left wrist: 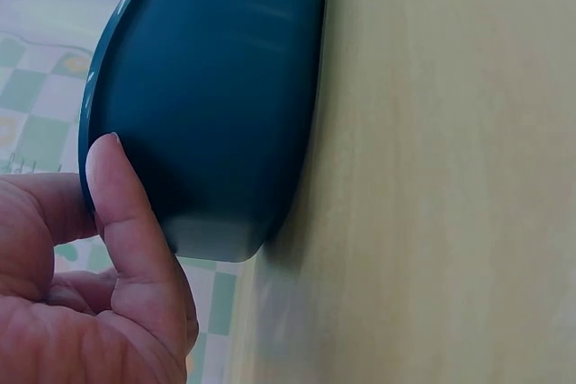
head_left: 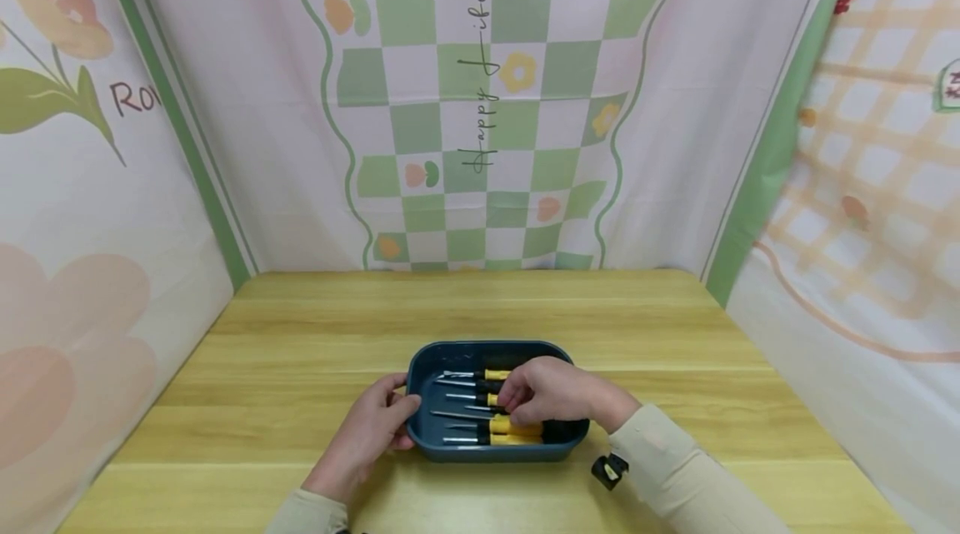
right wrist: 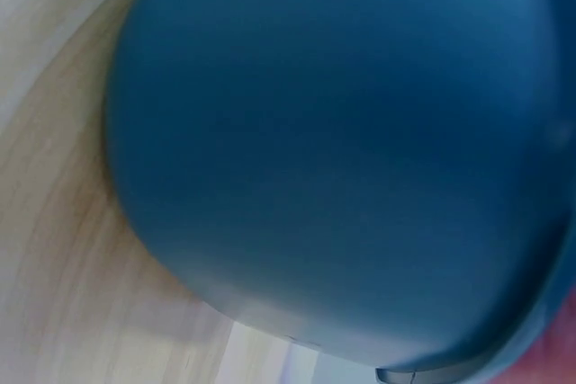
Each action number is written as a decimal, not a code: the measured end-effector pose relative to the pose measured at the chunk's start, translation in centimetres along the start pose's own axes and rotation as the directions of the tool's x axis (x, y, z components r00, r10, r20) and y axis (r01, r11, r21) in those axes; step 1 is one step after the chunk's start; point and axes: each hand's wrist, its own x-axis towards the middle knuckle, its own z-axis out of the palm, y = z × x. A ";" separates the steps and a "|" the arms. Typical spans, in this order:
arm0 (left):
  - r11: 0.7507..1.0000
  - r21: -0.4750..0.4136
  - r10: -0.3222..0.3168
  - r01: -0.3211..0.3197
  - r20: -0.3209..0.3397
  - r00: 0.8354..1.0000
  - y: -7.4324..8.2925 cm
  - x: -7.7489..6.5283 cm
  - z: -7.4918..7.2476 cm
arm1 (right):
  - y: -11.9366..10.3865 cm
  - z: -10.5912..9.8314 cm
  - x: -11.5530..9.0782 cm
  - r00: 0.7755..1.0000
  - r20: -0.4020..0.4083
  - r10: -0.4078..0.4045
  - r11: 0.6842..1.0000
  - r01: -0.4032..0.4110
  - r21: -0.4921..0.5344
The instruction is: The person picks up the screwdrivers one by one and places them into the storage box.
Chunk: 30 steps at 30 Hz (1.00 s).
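Note:
A dark blue rectangular tray with rounded corners stands on the wooden table. Several screwdrivers with yellow and black handles lie in it side by side, shafts pointing left. My left hand grips the tray's left end, thumb over the rim; in the left wrist view, the thumb lies against the outer wall. Over the handles, inside the tray, is my right hand with bent fingers. It covers some handles, and whether it pinches one is hidden. The right wrist view is mostly filled by the tray's wall.
The wooden table extends around the tray on all sides. A patterned cloth hangs behind it, with more cloth at both sides. A small black device sits by the right sleeve.

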 end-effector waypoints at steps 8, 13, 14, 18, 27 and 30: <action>1.000 0.005 0.000 0.000 0.001 1.000 0.0 0.0 0.0 | 0.2 0.0 -0.1 1.000 -0.003 -0.009 1.000 0.009 0.011; 1.000 -0.001 -0.006 0.006 0.002 1.000 -0.1 0.1 0.0 | 0.3 0.0 -0.3 1.000 -0.013 -0.023 1.000 0.023 0.010; 1.000 -0.002 -0.009 0.009 0.002 1.000 -0.1 0.2 -0.1 | 0.4 0.0 -0.3 1.000 -0.016 -0.025 1.000 0.026 0.011; 1.000 0.008 -0.022 0.022 0.005 1.000 0.1 0.3 -0.2 | 0.6 -0.1 -0.5 0.999 -0.035 -0.037 0.999 0.037 0.013; 0.999 0.036 -0.021 0.022 -0.005 1.000 0.3 0.3 -0.2 | 0.8 -0.5 -0.6 0.996 -0.078 -0.044 0.999 0.043 -0.012; 0.999 0.048 -0.025 0.025 -0.015 1.000 0.4 0.3 -0.3 | 0.9 -0.6 -0.7 0.995 -0.089 -0.040 0.999 0.039 -0.012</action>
